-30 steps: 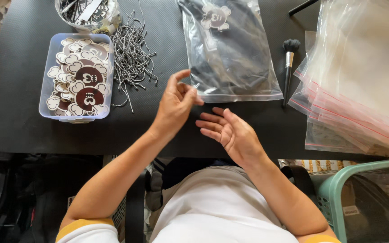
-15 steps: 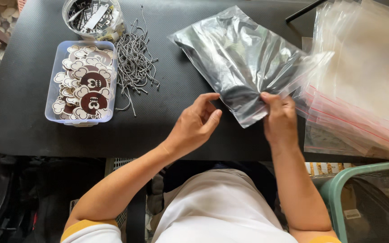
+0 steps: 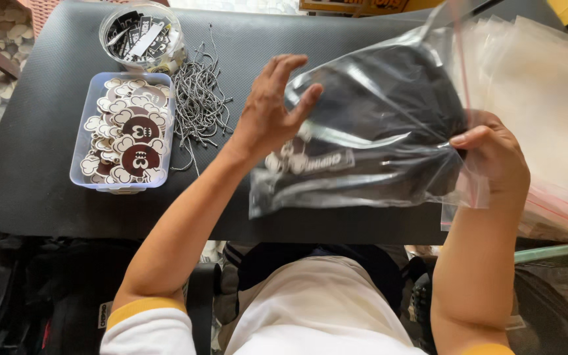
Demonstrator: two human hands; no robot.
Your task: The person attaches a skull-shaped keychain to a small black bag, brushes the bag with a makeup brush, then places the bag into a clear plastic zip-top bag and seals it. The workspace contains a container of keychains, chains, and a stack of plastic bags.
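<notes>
Black matte bench [image 3: 47,164] seen from above, with pebbled floor beyond its far left corner. At mid-bench a clear plastic bag holding a dark folded garment [image 3: 369,131] is held up off the surface between both hands, its long axis running left to right and rising toward the right edge. Right hand [image 3: 494,154] grips the bag's right end at the red zip strip, fingers closed in a pinch on the film. Left hand [image 3: 274,108] lies against the bag's left part with fingers spread and extended, palm pressed to the film, not gripping. The bag's body thus lies between the hands, with the sealing edge at the right hand. Toward the far left corner sit a clear rectangular tub of cartoon-shaped stickers [image 3: 123,135], a round clear tub of black tags [image 3: 141,33], and a loose heap of bead chains [image 3: 198,105] just beside them. A stack of empty zip bags [image 3: 547,98] covers the right edge.
</notes>
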